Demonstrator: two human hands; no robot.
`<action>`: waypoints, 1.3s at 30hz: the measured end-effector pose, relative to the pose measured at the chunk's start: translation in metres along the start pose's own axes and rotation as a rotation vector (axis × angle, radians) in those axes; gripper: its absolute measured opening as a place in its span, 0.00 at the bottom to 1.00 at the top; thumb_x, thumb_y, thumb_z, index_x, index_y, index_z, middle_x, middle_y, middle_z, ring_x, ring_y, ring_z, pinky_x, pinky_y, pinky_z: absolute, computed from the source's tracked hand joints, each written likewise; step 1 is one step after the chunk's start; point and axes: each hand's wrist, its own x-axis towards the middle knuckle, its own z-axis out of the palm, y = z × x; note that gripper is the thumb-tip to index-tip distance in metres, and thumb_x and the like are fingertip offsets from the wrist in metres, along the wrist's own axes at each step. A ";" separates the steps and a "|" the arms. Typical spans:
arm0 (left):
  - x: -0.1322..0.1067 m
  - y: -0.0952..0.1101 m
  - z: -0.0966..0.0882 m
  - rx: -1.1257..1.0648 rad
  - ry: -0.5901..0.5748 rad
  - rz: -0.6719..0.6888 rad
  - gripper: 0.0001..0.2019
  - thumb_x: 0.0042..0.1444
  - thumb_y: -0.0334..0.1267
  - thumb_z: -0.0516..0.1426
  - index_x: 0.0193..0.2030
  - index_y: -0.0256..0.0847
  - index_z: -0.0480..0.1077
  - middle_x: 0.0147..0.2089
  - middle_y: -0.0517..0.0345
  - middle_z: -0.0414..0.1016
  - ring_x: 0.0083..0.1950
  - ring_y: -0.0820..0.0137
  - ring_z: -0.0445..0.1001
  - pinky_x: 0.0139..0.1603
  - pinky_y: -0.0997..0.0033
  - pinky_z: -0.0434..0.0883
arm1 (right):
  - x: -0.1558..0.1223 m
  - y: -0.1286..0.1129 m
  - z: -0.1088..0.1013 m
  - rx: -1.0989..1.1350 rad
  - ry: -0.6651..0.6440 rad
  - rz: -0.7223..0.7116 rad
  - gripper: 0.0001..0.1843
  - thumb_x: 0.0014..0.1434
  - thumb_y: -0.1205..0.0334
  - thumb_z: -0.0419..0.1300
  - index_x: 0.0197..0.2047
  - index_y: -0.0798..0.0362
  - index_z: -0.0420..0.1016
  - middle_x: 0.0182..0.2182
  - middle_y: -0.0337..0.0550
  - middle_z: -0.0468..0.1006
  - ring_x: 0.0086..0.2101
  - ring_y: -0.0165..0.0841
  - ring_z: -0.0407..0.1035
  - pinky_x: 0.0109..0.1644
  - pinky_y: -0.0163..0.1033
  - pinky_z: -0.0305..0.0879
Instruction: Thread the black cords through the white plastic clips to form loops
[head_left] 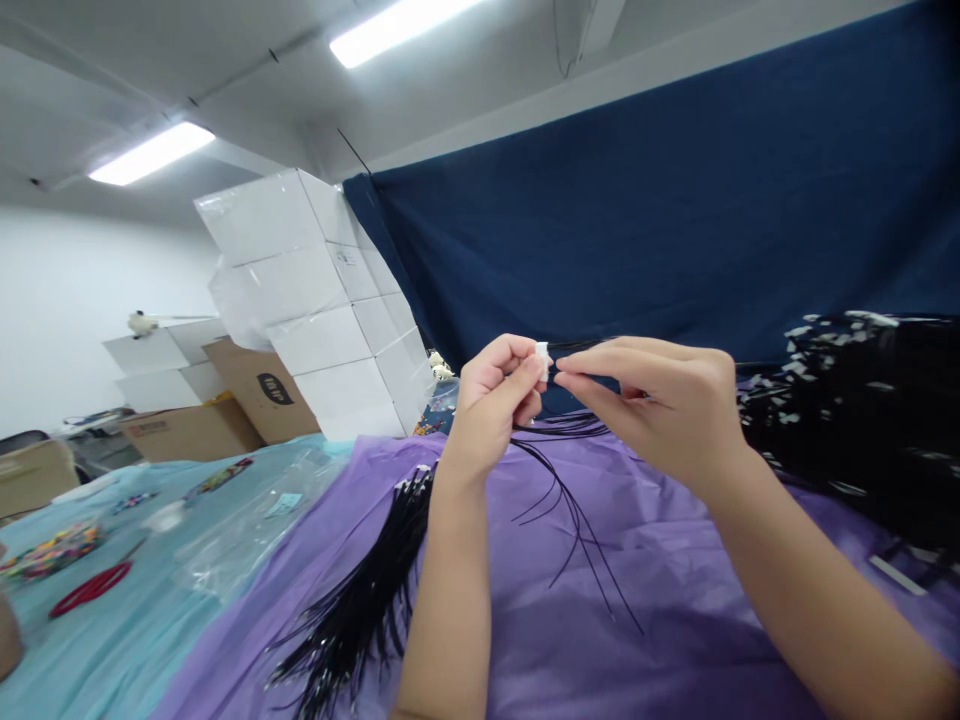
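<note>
At the left edge of the table, on a pale teal plastic cover [150, 620], lie a red ring-shaped cord [90, 588], some coloured beads and a clear plastic bag [247, 520]. Behind them stand brown cardboard boxes [255, 390] and a tilted stack of white wrapped cartons [322, 330].

The rest of the table is under a purple plastic sheet [675, 600]. Near its left border lies a thick bundle of thin black wires [367, 600], fanned towards the near edge, with no white pieces that I can make out on them.

Above the middle of the sheet, the left hand [491, 400] is closed around a small white plastic connector [542, 360], pinched between thumb and forefinger. The right hand [660, 410] meets it, its thumb and forefinger pressed shut on the ends of a few loose black wires [577, 520], which touch the connector and trail down onto the sheet.

At the far right edge sits a large heap of black wires dotted with white pieces [862, 420], against a dark blue cloth backdrop [675, 200].

Judging by the two piles, a good share appears fitted already, one piece is in hand, and the left bundle looks yet to be worked through.
</note>
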 end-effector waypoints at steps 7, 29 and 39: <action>0.001 -0.004 0.008 -0.004 0.001 -0.004 0.11 0.57 0.44 0.61 0.32 0.39 0.66 0.22 0.66 0.62 0.17 0.82 0.57 0.17 0.80 0.52 | -0.002 -0.002 0.001 0.016 0.037 0.007 0.09 0.60 0.71 0.61 0.35 0.47 0.79 0.27 0.35 0.81 0.23 0.26 0.69 0.24 0.33 0.61; 0.009 -0.005 0.001 -0.064 0.339 0.092 0.12 0.57 0.43 0.60 0.31 0.39 0.65 0.27 0.66 0.62 0.17 0.85 0.58 0.16 0.81 0.53 | 0.000 -0.002 0.006 0.053 0.005 -0.139 0.10 0.61 0.71 0.60 0.44 0.50 0.75 0.38 0.43 0.80 0.37 0.33 0.73 0.44 0.40 0.69; 0.010 -0.001 0.006 -0.204 0.572 0.142 0.11 0.59 0.44 0.58 0.35 0.42 0.62 0.28 0.67 0.61 0.15 0.83 0.57 0.13 0.81 0.48 | -0.013 0.002 0.034 0.157 -0.523 -0.020 0.06 0.62 0.71 0.58 0.40 0.55 0.75 0.38 0.43 0.77 0.40 0.34 0.71 0.43 0.37 0.66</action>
